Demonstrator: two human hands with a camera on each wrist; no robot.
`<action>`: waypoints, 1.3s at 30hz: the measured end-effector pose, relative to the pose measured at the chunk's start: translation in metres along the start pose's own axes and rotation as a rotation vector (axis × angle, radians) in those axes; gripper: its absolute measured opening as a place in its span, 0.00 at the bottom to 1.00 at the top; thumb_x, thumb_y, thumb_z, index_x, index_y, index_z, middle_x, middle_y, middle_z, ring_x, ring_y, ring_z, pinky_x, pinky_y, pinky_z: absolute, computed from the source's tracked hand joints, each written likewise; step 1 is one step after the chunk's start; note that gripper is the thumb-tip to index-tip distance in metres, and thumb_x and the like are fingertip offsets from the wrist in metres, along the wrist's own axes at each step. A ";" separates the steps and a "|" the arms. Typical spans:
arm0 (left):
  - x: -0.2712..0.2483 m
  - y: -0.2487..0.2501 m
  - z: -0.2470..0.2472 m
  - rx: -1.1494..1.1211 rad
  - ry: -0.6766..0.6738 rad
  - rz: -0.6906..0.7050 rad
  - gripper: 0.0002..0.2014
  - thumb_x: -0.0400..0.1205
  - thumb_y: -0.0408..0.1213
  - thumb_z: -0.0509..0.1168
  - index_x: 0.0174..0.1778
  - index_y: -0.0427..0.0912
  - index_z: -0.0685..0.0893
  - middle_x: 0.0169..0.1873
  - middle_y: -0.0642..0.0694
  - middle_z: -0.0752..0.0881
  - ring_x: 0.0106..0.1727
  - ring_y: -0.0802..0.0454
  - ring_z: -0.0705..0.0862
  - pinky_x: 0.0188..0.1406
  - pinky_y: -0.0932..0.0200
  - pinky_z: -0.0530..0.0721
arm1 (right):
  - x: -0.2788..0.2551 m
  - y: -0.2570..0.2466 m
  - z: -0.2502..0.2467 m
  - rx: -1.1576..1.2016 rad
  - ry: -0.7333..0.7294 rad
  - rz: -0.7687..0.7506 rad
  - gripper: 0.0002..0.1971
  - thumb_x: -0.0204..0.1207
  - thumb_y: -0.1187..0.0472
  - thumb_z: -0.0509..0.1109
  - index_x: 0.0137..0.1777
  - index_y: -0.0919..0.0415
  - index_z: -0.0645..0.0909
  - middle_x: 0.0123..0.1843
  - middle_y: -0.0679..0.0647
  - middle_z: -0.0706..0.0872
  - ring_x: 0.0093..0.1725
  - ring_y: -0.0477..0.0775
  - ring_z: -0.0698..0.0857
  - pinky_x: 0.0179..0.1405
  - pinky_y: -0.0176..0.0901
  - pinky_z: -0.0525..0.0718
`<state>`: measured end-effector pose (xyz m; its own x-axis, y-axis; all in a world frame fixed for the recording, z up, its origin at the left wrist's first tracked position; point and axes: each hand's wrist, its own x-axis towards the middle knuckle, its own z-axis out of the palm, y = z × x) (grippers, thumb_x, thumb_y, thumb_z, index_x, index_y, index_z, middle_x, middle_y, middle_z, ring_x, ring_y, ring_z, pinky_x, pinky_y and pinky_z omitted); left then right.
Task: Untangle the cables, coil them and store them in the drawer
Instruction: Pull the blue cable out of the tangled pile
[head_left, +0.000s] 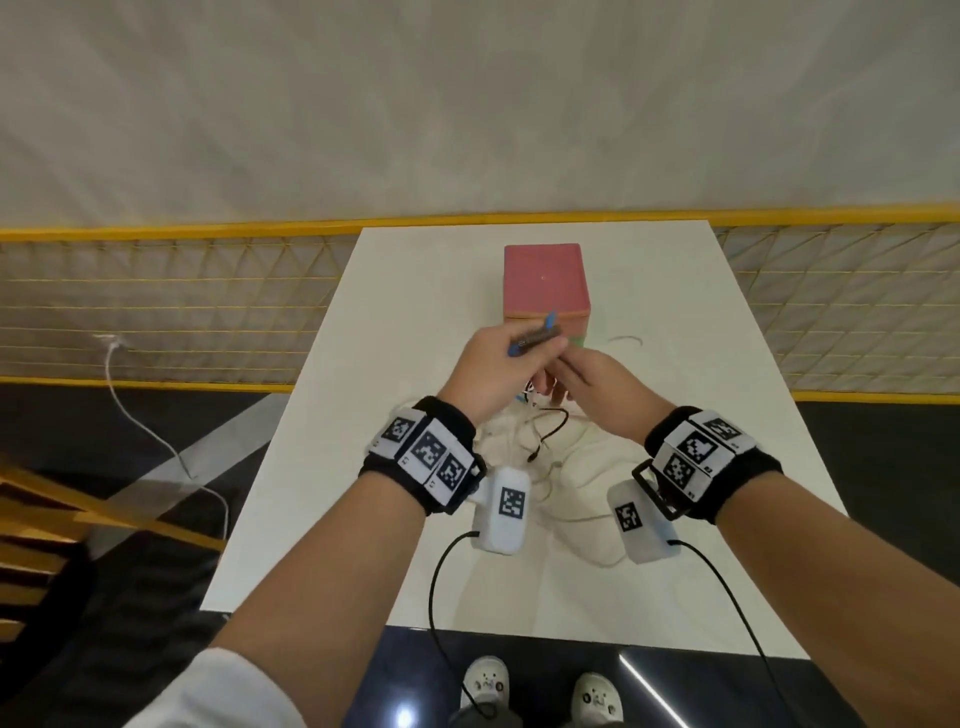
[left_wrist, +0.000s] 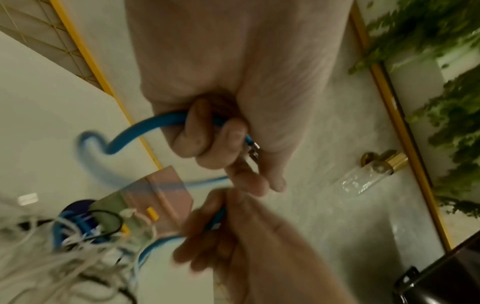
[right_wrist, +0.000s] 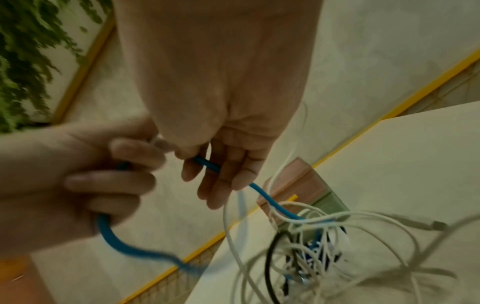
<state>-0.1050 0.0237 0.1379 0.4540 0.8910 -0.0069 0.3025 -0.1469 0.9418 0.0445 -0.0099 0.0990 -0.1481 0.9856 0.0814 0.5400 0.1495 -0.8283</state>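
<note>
- The left hand (left_wrist: 207, 135) has its fingers (left_wrist: 192, 131) curled tight round the blue cable (left_wrist: 135, 131) near its plug end, above the counter (head_left: 405, 291).
- The right hand (right_wrist: 228, 148) pinches the same cable further along; its run drops into the tangle of cables (right_wrist: 311, 242) below.
- The blue cable looks rubbery, thick and fairly springy, so it should coil in wide loops; the white cables (right_wrist: 363, 218) seem thin, limp and prone to snagging.
- Best held just behind the plug, not by the plug itself.
- The pink drawer box (head_left: 543, 280) stands beyond the hands.
</note>
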 end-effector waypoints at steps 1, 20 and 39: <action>-0.002 -0.003 0.002 0.001 0.015 0.004 0.05 0.83 0.39 0.69 0.50 0.43 0.88 0.21 0.47 0.82 0.22 0.61 0.79 0.29 0.71 0.75 | -0.001 -0.004 0.000 -0.027 0.005 -0.032 0.14 0.86 0.63 0.53 0.42 0.55 0.75 0.38 0.51 0.82 0.32 0.46 0.81 0.38 0.31 0.80; -0.012 0.025 -0.004 -0.076 0.202 0.099 0.09 0.83 0.35 0.69 0.49 0.31 0.89 0.24 0.48 0.81 0.20 0.66 0.74 0.29 0.70 0.73 | -0.021 -0.014 0.000 -0.042 0.047 -0.022 0.07 0.85 0.66 0.57 0.51 0.62 0.78 0.43 0.55 0.85 0.33 0.54 0.85 0.39 0.39 0.83; -0.006 0.044 -0.039 -0.137 0.403 0.148 0.09 0.86 0.40 0.65 0.45 0.40 0.87 0.25 0.52 0.77 0.22 0.62 0.71 0.26 0.66 0.69 | -0.040 -0.054 -0.019 0.137 0.023 -0.035 0.07 0.83 0.67 0.61 0.57 0.65 0.78 0.37 0.62 0.88 0.27 0.47 0.85 0.33 0.32 0.79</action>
<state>-0.1272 0.0282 0.1926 0.1134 0.9648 0.2373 0.1328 -0.2514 0.9587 0.0372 -0.0561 0.1515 -0.1451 0.9818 0.1224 0.4168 0.1729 -0.8924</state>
